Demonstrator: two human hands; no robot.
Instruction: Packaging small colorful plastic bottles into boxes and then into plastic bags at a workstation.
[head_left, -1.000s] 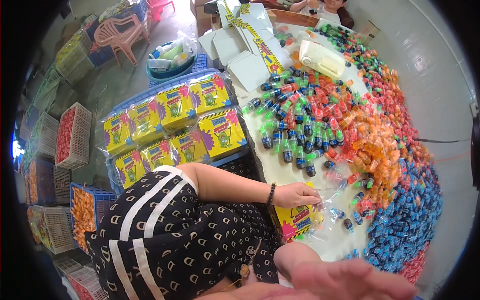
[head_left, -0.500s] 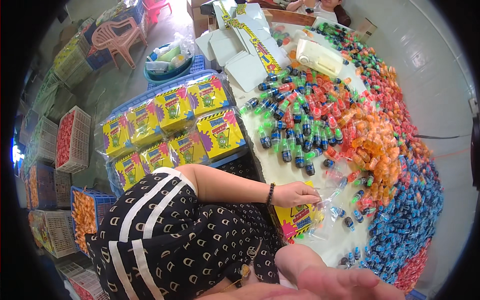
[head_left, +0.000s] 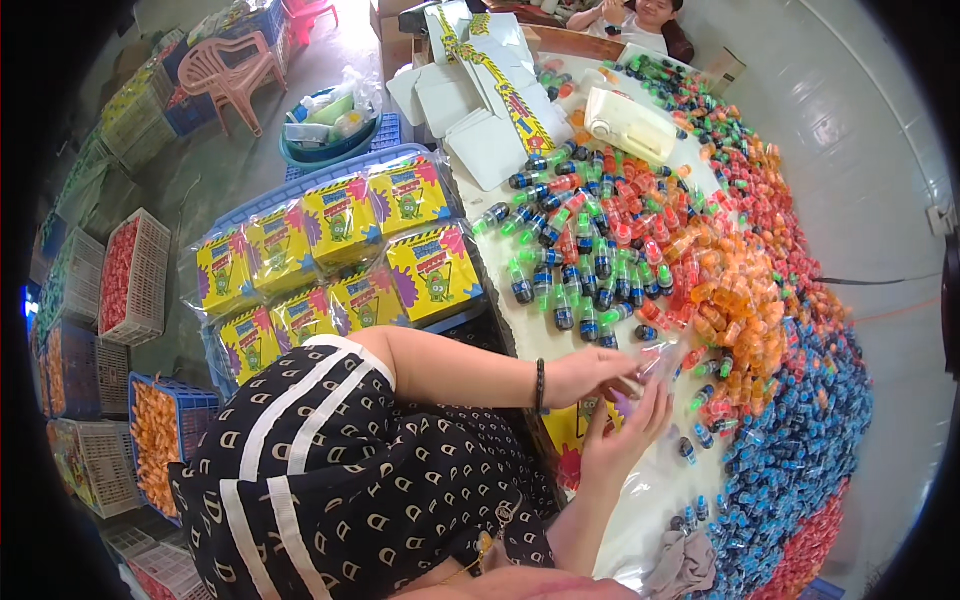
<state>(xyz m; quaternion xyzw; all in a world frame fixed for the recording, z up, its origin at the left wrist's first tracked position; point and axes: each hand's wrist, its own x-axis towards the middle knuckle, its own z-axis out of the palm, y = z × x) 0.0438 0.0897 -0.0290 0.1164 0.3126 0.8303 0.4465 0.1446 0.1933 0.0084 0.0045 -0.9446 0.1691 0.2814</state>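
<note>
My left hand (head_left: pixel 588 378) reaches in from the left with its fingers pinched on a clear plastic bag (head_left: pixel 660 352) at the table's near edge. Partly beneath both hands lies a yellow printed box (head_left: pixel 572 425); much of it is hidden. Close beside the left fingers is my right hand (head_left: pixel 628 432), its fingers stretched up toward the bag and its thumb apart from them. Small bottles (head_left: pixel 600 260) with dark, green and red parts lie loose just beyond the hands. A crumpled grey cloth (head_left: pixel 682 562) rests near the right forearm.
Bagged yellow boxes (head_left: pixel 335 220) fill a blue crate to the left. Piles of orange (head_left: pixel 740 300) and blue bottles (head_left: pixel 800 440) cover the table's right side. White cards (head_left: pixel 485 150) and a cream jug (head_left: pixel 630 125) stand at the back, where another person (head_left: pixel 640 20) sits.
My right hand has moved from the lower edge up to the box and bag, beside the left hand. The left hand has shifted slightly up. The grey cloth has come into sight.
</note>
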